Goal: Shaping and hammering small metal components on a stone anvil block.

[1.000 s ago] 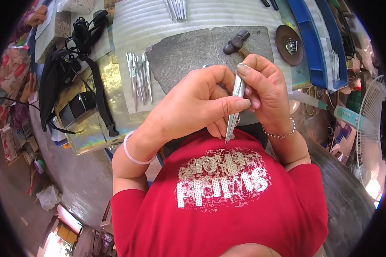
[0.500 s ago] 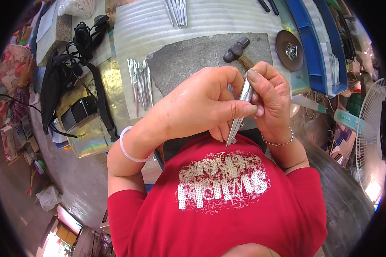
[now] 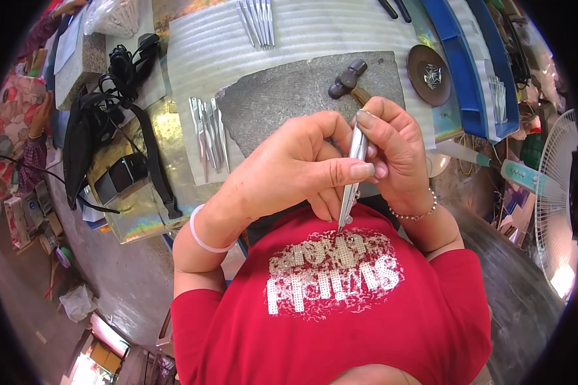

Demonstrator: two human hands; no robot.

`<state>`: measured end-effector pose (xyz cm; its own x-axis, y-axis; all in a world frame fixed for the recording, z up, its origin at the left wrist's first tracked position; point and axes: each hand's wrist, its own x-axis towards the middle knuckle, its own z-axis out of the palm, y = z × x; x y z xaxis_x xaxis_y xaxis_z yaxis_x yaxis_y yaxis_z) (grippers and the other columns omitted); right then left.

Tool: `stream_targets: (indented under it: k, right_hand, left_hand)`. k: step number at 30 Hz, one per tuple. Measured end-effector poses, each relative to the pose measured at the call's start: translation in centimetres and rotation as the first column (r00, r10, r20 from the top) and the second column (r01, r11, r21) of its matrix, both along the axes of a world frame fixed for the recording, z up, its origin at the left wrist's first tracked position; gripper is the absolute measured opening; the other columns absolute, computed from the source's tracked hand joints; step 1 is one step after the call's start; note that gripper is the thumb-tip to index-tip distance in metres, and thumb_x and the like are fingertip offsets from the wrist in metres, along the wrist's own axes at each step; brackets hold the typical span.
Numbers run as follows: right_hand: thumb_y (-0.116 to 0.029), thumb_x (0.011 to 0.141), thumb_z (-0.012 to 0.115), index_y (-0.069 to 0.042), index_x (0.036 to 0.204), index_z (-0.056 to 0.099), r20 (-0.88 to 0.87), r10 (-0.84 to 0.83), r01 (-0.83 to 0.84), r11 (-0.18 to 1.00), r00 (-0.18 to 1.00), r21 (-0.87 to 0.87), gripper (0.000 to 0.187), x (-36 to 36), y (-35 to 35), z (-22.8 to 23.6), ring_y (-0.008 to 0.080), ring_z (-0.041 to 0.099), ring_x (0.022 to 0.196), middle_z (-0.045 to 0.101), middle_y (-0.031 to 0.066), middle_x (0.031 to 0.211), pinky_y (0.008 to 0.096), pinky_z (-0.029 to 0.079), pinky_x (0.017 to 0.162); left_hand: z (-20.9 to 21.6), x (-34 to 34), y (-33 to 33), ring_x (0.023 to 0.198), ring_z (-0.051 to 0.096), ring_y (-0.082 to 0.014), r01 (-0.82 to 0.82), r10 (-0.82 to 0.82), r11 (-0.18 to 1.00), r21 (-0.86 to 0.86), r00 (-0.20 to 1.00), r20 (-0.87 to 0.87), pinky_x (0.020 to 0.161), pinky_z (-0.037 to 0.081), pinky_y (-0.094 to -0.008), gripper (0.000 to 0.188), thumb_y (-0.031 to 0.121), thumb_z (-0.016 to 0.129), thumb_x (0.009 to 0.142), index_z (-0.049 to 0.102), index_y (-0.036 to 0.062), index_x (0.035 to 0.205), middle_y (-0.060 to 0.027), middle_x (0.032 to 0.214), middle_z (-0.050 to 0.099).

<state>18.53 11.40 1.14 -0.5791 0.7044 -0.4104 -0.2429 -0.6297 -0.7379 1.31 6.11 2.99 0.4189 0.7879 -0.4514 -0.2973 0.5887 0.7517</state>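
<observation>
A slim silver pointed metal tool (image 3: 348,204) is held in front of my chest, its tip pointing down toward my red shirt. A small round knob sticks out near its lower end. My left hand (image 3: 295,163) pinches the middle of it, thumb laid across the front and other fingers behind. At its upper end, my right hand (image 3: 395,141) grips it between thumb and curled fingers. Beyond my hands lies a hammer (image 3: 347,78) on a grey stone slab (image 3: 282,93), its wooden handle partly hidden by my right hand.
Several slim metal pieces (image 3: 209,131) lie left of the slab, and more metal pieces (image 3: 255,22) lie at the back. A brown dish (image 3: 420,90) holds small metal parts. Blue trays (image 3: 453,45) stand right, near a fan (image 3: 552,192). Black straps (image 3: 149,141) lie left; another person's hand (image 3: 42,115) shows far left.
My hands and the tool have shifted slightly, and the tool stands more upright. Both hands keep their hold. The whole view has moved a little.
</observation>
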Motion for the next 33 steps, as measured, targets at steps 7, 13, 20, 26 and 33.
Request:
stream_targets:
  k: [7,13,20,26,33]
  right_hand:
    - [-0.014,0.09,0.059,-0.004,0.081,0.054,0.04,0.04,-0.04,0.999,0.998,0.003,0.014,-0.3,0.0,-0.3,0.0023,0.041,0.041,0.054,0.0007,0.063,0.0165,0.032,0.036]
    - [-0.015,0.091,0.059,-0.005,0.08,0.054,0.067,0.069,-0.069,0.998,0.995,-0.01,0.016,-0.7,0.1,-0.6,0.0017,0.041,0.041,0.055,0.0001,0.063,0.0157,0.031,0.036]
    - [-0.016,0.091,0.06,-0.005,0.079,0.054,0.067,0.114,-0.113,0.993,0.991,-0.017,0.017,-0.9,0.0,-1.2,0.002,0.042,0.041,0.054,-0.0003,0.063,0.0158,0.031,0.035]
    - [-0.017,0.09,0.06,-0.006,0.079,0.054,0.099,0.143,-0.145,0.989,0.985,0.013,0.017,-1.1,0.0,-0.9,0.0019,0.043,0.041,0.054,-0.0005,0.063,0.0156,0.031,0.036]
    - [-0.015,0.09,0.06,-0.005,0.081,0.055,0.106,0.067,-0.072,0.996,0.992,0.043,0.015,-0.7,-0.6,-0.5,0.0017,0.042,0.042,0.055,-0.0001,0.063,0.0153,0.031,0.036]
  left_hand:
    - [-0.7,0.0,-0.6,0.053,0.064,-0.0156,-0.051,0.052,0.999,-0.019,0.997,0.055,0.044,0.051,-0.0233,0.031,0.021,0.065,0.088,0.047,-0.0034,0.094,-0.011,0.067,0.063]
    - [-1.5,-0.1,-1.3,0.054,0.064,-0.0155,-0.081,0.083,0.996,-0.023,0.991,0.103,0.044,0.051,-0.0228,0.03,0.022,0.063,0.089,0.046,-0.0028,0.094,-0.0123,0.073,0.065]
    - [-1.9,0.0,-2.1,0.052,0.063,-0.0138,-0.144,0.148,0.989,-0.038,0.973,0.177,0.044,0.05,-0.0221,0.03,0.021,0.063,0.089,0.046,-0.002,0.095,-0.012,0.074,0.065]
    - [-1.9,0.1,-2.3,0.052,0.062,-0.0133,-0.165,0.172,0.985,-0.059,0.973,0.155,0.044,0.05,-0.0219,0.029,0.02,0.064,0.089,0.046,-0.0022,0.095,-0.0116,0.074,0.065]
    - [-1.4,0.0,-1.7,0.051,0.062,-0.0137,-0.092,0.096,0.995,-0.034,0.988,0.119,0.044,0.05,-0.0225,0.032,0.021,0.065,0.088,0.046,-0.0028,0.094,-0.0114,0.073,0.065]
